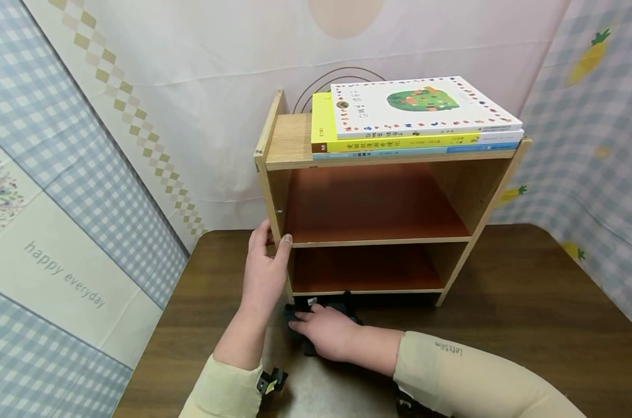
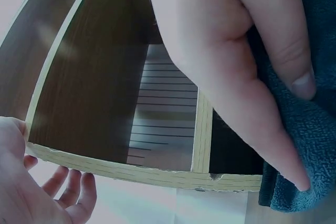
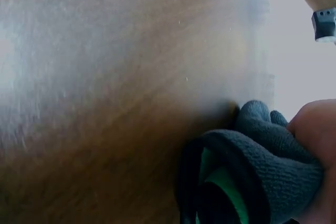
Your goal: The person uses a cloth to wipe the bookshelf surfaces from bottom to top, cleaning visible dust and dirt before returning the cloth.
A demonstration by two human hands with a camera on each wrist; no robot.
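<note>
A small wooden shelf (image 1: 381, 241) stands on the table. My left hand (image 1: 264, 270) holds its left side panel, the thumb at the front edge and the fingers round the outer face. Low at the shelf's front left corner, my right hand (image 1: 329, 332) grips a dark teal cloth (image 2: 312, 140). The left wrist view has the cloth's terry surface around the fingers, beside the end of the panel. Bunched folds with a green inner side show under the hand in the right wrist view. Part of the cloth is hidden beneath the palm.
Several books (image 1: 426, 110) lie stacked on the shelf's top board. The brown wooden table (image 1: 525, 325) extends to both sides. A pale curtain (image 1: 216, 87) hangs close behind, and checked cloth (image 1: 609, 174) hangs at the right.
</note>
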